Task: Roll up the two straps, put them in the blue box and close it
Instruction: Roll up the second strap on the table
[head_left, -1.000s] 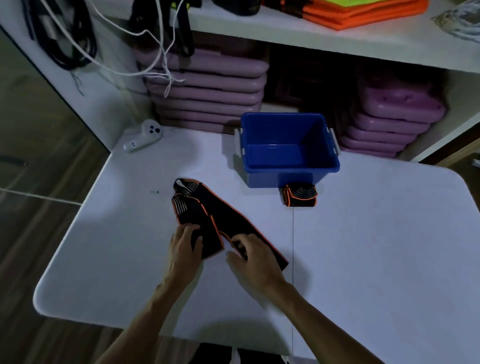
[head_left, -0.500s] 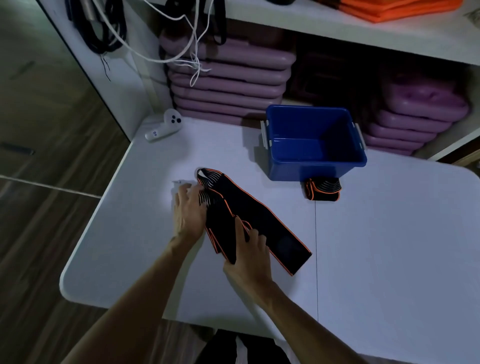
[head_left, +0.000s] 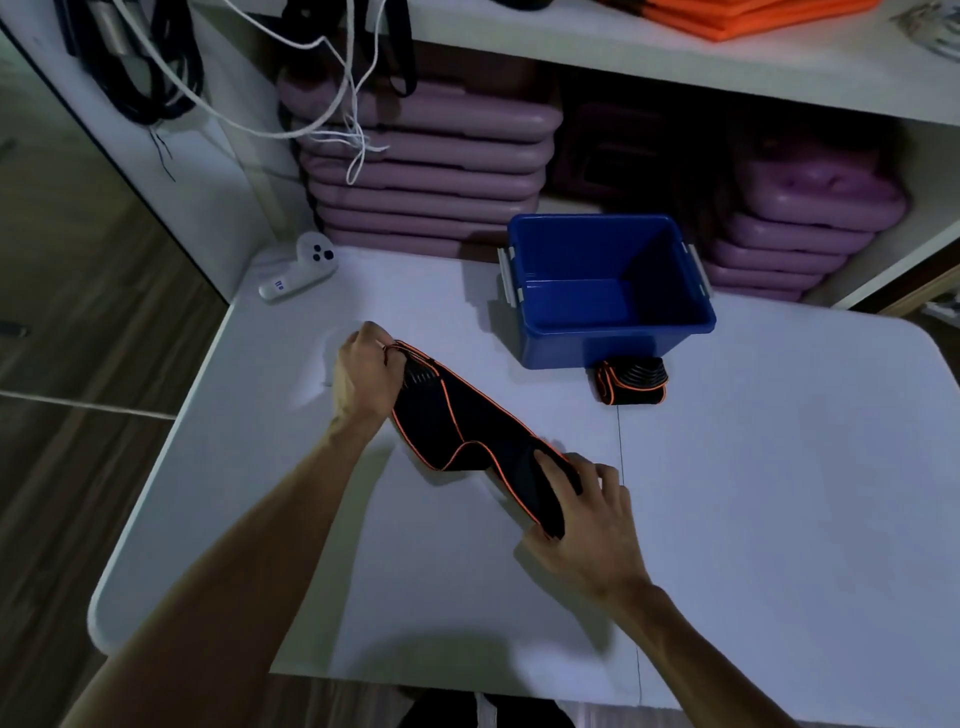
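Observation:
A black strap with orange edging (head_left: 457, 421) lies stretched diagonally across the white table (head_left: 779, 519). My left hand (head_left: 366, 376) grips its far upper-left end. My right hand (head_left: 587, 514) holds its near lower-right end, thumb on top. A second strap (head_left: 631, 382), rolled up, rests on the table against the front wall of the blue box (head_left: 613, 332). The box stands open and looks empty inside, with grey latches on both sides. No lid is in view.
A white handheld controller (head_left: 301, 270) lies at the table's back left corner. Stacks of purple cases (head_left: 426, 171) fill the shelf behind the box. Cables and a white cord (head_left: 332, 104) hang at the upper left. The table's left edge drops to wooden floor.
The folded strap has been pulled out lengthwise: my left hand slid to its far end and my right hand moved right and nearer to its near end. The camera shifted.

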